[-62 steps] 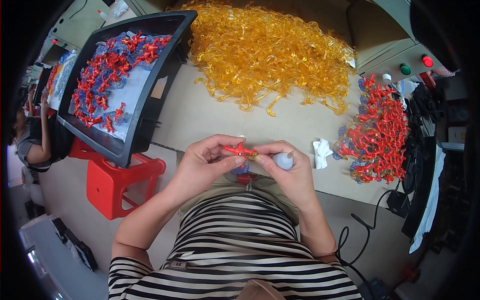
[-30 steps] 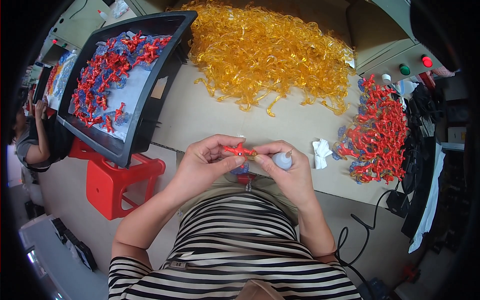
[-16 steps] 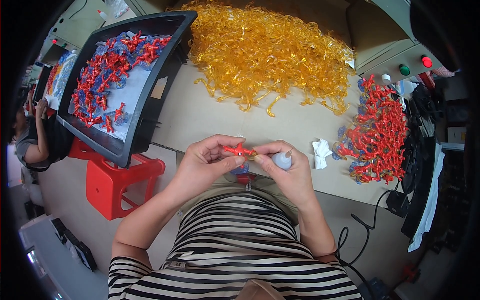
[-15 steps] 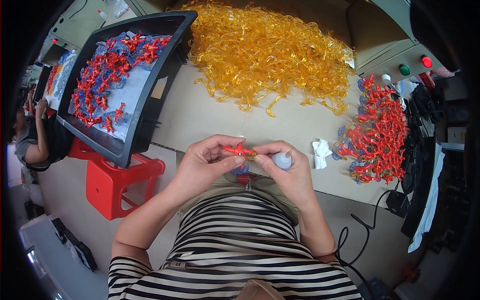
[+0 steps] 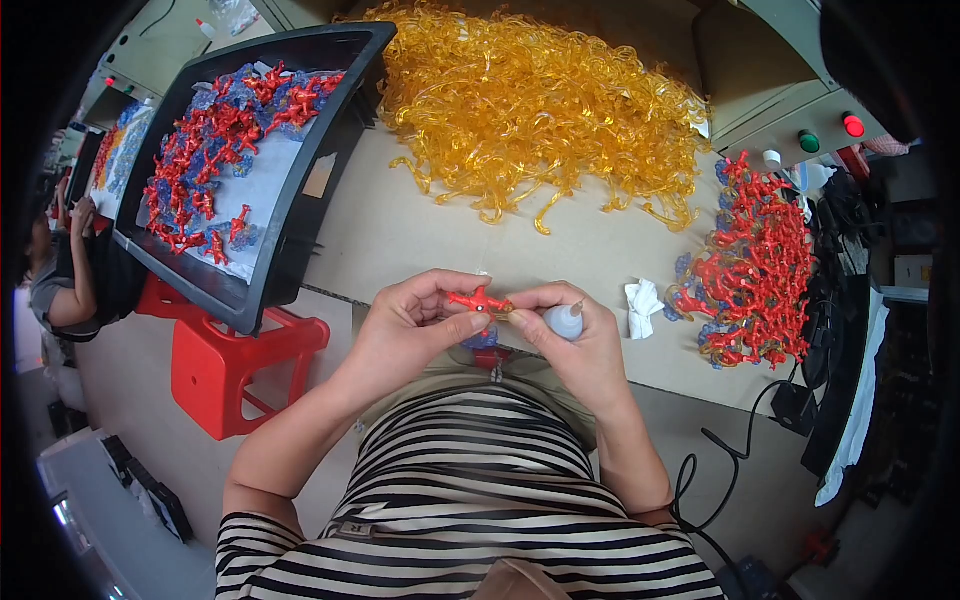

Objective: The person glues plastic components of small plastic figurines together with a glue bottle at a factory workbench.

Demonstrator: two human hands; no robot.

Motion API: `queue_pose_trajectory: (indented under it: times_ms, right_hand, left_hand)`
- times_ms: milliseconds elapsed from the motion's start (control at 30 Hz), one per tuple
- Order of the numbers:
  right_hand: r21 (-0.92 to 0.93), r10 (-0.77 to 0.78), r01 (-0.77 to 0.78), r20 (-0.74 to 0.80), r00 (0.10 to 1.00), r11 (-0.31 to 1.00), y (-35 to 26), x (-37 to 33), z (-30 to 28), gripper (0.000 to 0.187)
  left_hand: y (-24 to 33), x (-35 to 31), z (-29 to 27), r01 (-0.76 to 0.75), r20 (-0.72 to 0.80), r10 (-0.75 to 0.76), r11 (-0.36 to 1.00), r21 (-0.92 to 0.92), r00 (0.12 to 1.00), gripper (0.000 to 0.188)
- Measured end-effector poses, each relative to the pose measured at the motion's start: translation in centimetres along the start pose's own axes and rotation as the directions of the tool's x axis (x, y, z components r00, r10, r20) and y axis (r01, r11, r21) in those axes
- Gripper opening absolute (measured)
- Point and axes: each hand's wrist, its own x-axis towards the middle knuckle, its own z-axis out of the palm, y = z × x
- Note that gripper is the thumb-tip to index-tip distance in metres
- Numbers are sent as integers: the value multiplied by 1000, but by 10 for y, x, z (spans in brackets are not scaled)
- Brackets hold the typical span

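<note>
Close to my body, at the table's near edge, a small red plastic figurine [image 5: 480,299] with a translucent blue part [image 5: 481,339] below it is held between both hands. The thumb and fingers of my left hand [image 5: 410,322] pinch its left side. My right hand [image 5: 588,348] pinches the right end, where a bit of yellow shows at the fingertips. A small whitish squeeze bottle [image 5: 565,321] with a thin tip also sits in my right hand, tip pointing up and away. A crumpled white tissue [image 5: 642,308] lies just right of that hand.
A heap of clear yellow curled plastic pieces [image 5: 540,110] covers the far table. Red-and-blue figurines [image 5: 765,265] crowd the right side; more lie in a black tray [image 5: 285,200] at left. Below it stands a red stool [image 5: 205,380]. A black cable [image 5: 742,455] hangs at right. Another person's arm [image 5: 80,270] shows far left.
</note>
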Motion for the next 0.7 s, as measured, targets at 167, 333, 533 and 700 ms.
queue_pose_trajectory:
  times_ms: [167,333,533,700]
  right_hand:
    - [48,39,-38,-17,999,998,-4,-1,2,14]
    - [116,94,-90,-24,995,989,-2,1,2,14]
    - [319,153,-163,57,987,934,5,2,-14,18]
    - [529,253,-313,186,950,789,4,0,-16,21]
  left_hand:
    - [1,0,0,-9,2,9,1000,12,1000,32]
    - [5,1,-2,54,33,-55,998,9,998,36]
    - [34,-11,3,160,104,-149,982,-104,983,49]
    - [23,-12,-14,-356,242,294,893,275,925,64]
